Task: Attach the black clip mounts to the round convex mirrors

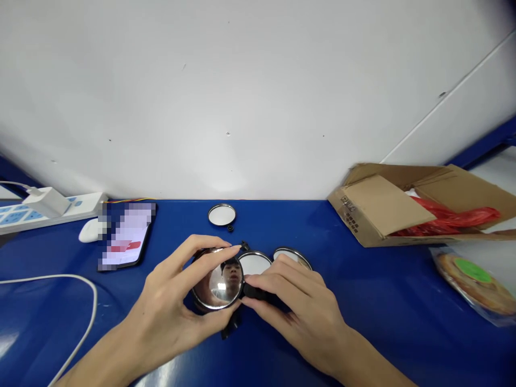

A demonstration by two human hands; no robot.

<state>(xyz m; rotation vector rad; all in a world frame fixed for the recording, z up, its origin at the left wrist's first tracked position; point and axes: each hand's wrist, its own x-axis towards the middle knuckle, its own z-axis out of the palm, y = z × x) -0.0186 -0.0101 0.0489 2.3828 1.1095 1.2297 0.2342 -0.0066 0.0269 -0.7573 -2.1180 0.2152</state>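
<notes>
A round mirror (212,287) with a bulging, reflective face is gripped at its rim by the thumb and fingers of my left hand (169,293). At the mirror's right edge is a black stem (255,292), and my right hand (308,309) pinches it between thumb and fingers. Just behind the hands lie a second round mirror (255,262) and a third mirror (296,255), both partly covered. A smaller-looking mirror (221,215) with a black knob rests farther back. Below the held mirror, a black piece (230,327) shows in part.
On the blue table (374,317), an open cardboard box (387,207) holding red plastic stands at right, beside a wrapped round item (478,279). At left are a phone (129,236), a white case (93,230), a power strip (86,207) and a white cable (94,301). A white wall rises behind.
</notes>
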